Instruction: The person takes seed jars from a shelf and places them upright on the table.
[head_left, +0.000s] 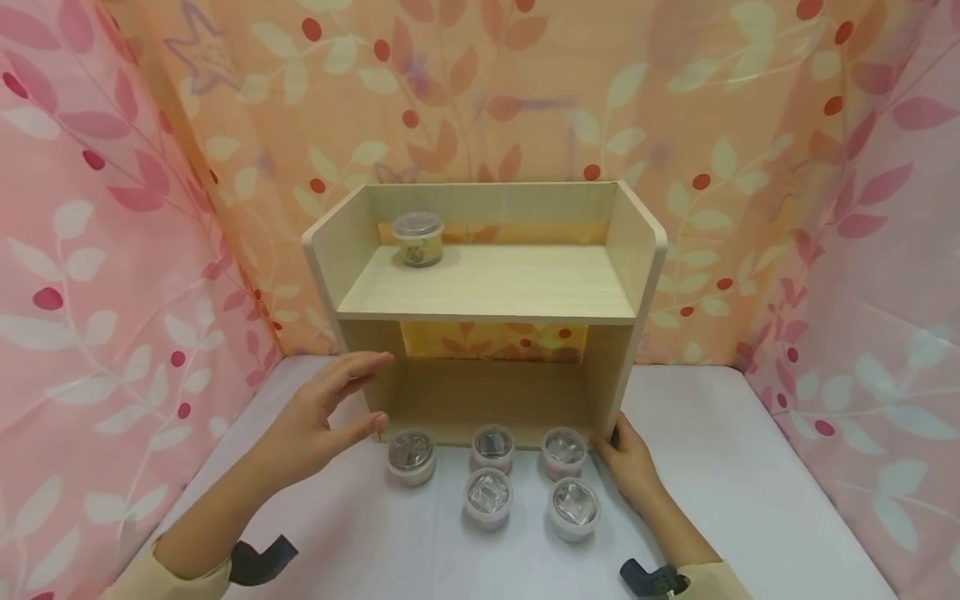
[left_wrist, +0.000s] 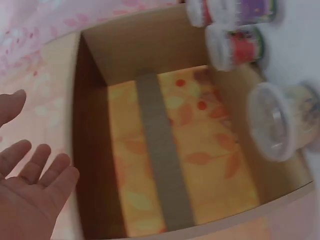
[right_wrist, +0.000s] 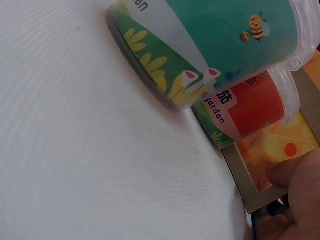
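A small two-tier wooden shelf (head_left: 487, 282) stands on the white table. My left hand (head_left: 315, 425), empty, is at its lower left front, thumb and fingers spread apart; the left wrist view shows that hand (left_wrist: 35, 185) beside the shelf's side panel. Just right of the left thumb, a lidded tub (head_left: 411, 457) sits on the table. My right hand (head_left: 633, 467) grips the shelf's bottom right corner. In the right wrist view its thumb (right_wrist: 290, 172) lies over the panel edge, with the other fingers partly hidden behind. Another lidded tub (head_left: 418, 239) is on the upper tier at the left.
Several more clear-lidded tubs stand before the shelf, including one by the right hand (head_left: 564, 452) and another nearer the front (head_left: 573, 508). One has a teal label with a bee (right_wrist: 235, 40), another a red label (right_wrist: 255, 107). Patterned cloth (head_left: 750, 167) encloses the table.
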